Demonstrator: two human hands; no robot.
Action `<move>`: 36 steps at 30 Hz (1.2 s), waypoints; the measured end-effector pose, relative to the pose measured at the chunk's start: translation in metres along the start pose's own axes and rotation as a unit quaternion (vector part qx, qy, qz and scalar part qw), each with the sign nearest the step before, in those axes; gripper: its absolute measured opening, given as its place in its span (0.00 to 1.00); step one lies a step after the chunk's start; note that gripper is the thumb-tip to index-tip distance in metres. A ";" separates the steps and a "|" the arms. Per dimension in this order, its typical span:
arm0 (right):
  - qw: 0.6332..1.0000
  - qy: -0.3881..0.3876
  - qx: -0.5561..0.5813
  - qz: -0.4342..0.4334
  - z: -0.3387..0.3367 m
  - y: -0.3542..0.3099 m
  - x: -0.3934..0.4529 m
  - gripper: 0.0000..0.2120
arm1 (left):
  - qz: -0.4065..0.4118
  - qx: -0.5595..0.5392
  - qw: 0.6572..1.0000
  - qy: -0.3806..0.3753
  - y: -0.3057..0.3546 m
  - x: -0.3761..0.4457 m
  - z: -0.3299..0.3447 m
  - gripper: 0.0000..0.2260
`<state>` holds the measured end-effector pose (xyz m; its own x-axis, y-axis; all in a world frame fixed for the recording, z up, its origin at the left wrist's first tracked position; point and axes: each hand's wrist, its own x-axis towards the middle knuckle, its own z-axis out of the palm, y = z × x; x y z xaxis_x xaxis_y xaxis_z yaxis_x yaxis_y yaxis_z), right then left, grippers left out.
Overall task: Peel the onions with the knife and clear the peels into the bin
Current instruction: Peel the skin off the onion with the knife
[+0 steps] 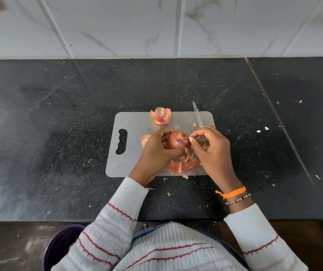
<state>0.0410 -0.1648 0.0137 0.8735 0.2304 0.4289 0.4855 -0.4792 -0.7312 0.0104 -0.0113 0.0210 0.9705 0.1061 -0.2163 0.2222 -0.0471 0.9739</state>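
Left hand [156, 151] cups the onion [177, 140] above the board [133, 122]. Right hand [209, 149] pinches skin at the onion's top with thumb and forefinger while also holding the knife [198, 115], blade pointing away. Peels [160, 115] lie on the board's far edge and near edge. Bin [59, 249] stands on the floor, lower left.

A black speckled stone surface [59, 133] fills the middle, with a seam running toward 4 o'clock. At 12 o'clock rises a white marble-veined tiled wall [117, 26]. At 7 o'clock lies a dark, possibly wooden, floor [10, 247].
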 end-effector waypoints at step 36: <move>0.994 0.057 0.021 0.089 -0.006 0.002 -0.004 0.07 | 0.028 -0.015 0.999 0.006 0.002 -0.007 -0.001 0.25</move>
<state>0.0387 -0.1720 0.0140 0.9373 0.0468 0.3455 0.3261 -0.4680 -0.8213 0.0044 -0.0112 0.0244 0.9803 0.1154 -0.1606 0.1643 -0.0237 0.9861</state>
